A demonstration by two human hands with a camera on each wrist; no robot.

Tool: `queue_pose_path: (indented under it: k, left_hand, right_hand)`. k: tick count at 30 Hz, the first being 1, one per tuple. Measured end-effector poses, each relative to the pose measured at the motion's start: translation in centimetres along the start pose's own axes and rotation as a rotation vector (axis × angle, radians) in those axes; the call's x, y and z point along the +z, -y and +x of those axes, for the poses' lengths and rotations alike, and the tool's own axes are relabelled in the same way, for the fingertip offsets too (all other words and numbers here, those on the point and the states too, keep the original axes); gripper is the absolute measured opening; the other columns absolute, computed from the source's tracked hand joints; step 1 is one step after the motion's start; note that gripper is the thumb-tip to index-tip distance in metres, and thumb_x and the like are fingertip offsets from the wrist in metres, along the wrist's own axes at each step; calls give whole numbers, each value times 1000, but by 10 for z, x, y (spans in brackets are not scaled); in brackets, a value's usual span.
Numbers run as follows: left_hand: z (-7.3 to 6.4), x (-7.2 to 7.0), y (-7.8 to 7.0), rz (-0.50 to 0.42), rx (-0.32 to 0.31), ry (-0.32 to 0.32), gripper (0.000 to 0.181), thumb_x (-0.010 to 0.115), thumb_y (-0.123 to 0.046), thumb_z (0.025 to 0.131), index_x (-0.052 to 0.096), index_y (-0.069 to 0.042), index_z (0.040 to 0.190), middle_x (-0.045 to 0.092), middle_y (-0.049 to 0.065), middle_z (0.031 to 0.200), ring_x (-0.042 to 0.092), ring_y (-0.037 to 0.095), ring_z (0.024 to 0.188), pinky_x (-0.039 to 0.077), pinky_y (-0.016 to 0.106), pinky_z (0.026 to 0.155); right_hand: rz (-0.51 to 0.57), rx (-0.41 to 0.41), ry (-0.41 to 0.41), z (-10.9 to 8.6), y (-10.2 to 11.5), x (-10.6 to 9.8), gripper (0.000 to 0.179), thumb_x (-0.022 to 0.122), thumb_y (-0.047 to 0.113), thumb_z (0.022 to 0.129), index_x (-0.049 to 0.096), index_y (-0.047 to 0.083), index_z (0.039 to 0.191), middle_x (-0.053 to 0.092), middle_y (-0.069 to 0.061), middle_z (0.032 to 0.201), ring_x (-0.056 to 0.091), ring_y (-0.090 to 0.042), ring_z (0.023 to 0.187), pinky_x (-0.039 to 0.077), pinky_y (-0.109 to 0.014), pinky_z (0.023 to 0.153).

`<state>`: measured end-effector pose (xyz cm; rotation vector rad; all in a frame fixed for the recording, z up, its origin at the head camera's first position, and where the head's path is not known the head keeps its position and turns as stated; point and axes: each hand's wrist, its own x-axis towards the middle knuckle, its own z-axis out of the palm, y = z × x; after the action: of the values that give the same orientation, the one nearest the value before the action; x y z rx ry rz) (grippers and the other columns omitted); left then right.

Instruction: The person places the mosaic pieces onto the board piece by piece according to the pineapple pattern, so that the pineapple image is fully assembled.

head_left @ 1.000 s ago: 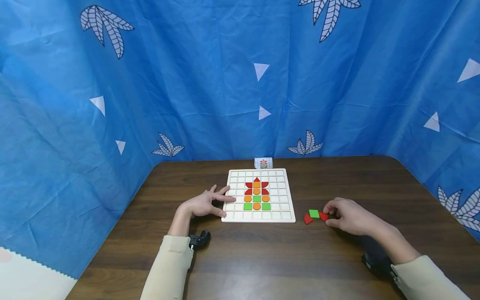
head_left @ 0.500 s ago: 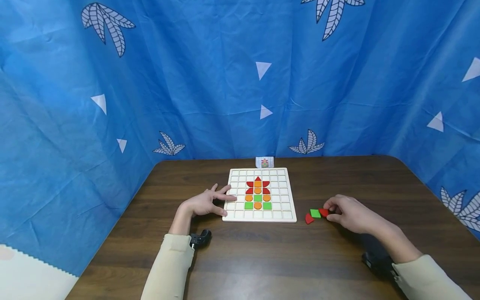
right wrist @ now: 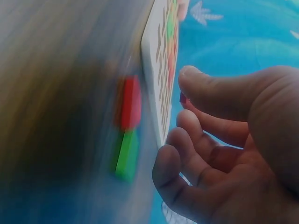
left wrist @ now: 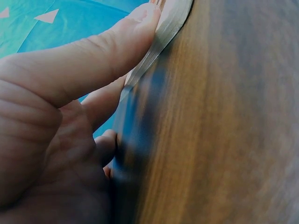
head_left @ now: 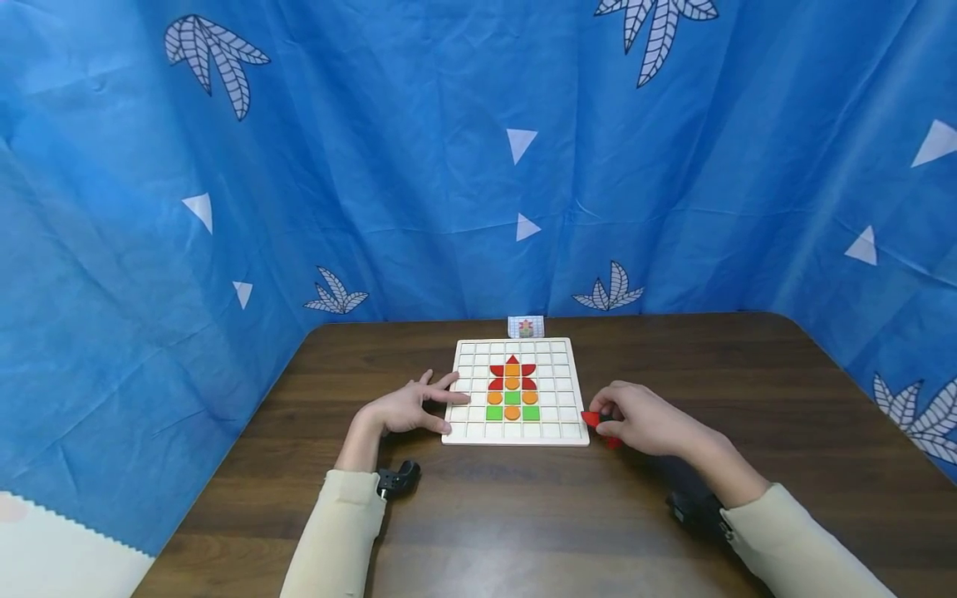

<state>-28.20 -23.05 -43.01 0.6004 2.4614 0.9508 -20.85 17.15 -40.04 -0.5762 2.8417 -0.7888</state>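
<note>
A white gridded board (head_left: pixel 564 430) lies on the table, bearing a figure of red, orange and green pieces. My left hand (head_left: pixel 404 407) rests on the board's left edge with fingers spread; the left wrist view shows its thumb (left wrist: pixel 107 56) along the pale edge. Just off the board's right side, my right hand (head_left: pixel 646 419) pinches a red fan-shaped piece (head_left: pixel 589 418) between thumb and fingers. In the right wrist view that piece is mostly hidden behind the thumb. Below this hand lie another red piece (right wrist: pixel 131 102) and a green square piece (right wrist: pixel 127 156), both on the table.
A small printed card (head_left: pixel 526 326) with a similar coloured figure stands behind the board's far edge. The brown wooden table (head_left: pixel 508 515) reaches back to a blue patterned curtain (head_left: pixel 419 166). Black wrist devices (head_left: pixel 399 477) are worn on both forearms.
My right hand has picked up the right-hand red piece and carried it left to the board's right edge, passing over the other loose pieces. My left hand stays in place.
</note>
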Motion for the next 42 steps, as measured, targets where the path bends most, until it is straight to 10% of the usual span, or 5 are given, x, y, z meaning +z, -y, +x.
queue_pose_path:
  k: [42]
  left_hand:
    - [-1, -1, -3, -1, 3, 8, 55, 83, -28, 86, 67, -38, 137, 27, -5, 171, -7, 39, 161, 8, 77, 119]
  right_hand:
    - [-21, -214, 23, 70, 85, 69, 18, 83, 13, 87, 77, 8, 102, 65, 1, 88, 52, -13, 83, 49, -31, 74]
